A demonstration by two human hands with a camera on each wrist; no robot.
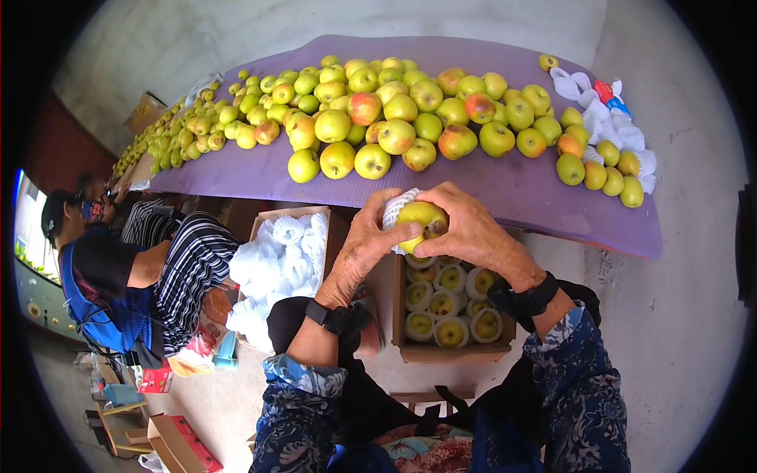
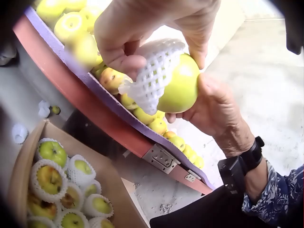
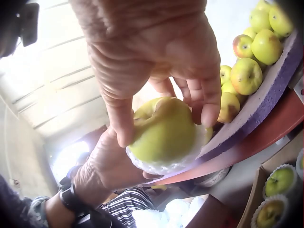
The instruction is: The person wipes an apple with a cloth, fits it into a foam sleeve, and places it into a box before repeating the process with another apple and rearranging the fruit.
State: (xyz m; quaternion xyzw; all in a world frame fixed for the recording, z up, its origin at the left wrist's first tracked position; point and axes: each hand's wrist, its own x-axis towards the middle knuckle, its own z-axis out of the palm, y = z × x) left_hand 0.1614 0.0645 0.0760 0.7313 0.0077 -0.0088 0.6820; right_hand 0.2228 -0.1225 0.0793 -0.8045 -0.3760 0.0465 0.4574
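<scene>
A yellow-green apple [image 1: 424, 221] is held between both hands, in front of the table's near edge. A white foam net sleeve [image 2: 155, 71] covers one side of it, while the other side is bare. My left hand [image 1: 367, 234] grips the sleeved side, thumb across the front of the apple. My right hand [image 1: 473, 229] pinches the bare side; in the right wrist view its thumb and fingers [image 3: 210, 107] curl round the apple near the stem hollow. Below the hands stands a cardboard box [image 1: 457, 354] holding apples in foam sleeves.
Many loose apples [image 1: 363, 109] lie on the purple-covered table [image 1: 599, 225]. More foam sleeves [image 1: 611, 126] lie at its right end. Left of my knees a box of white foam sleeves [image 1: 288, 244] stands near a seated person [image 1: 134, 268]. Other boxes [image 1: 177, 445] are on the floor.
</scene>
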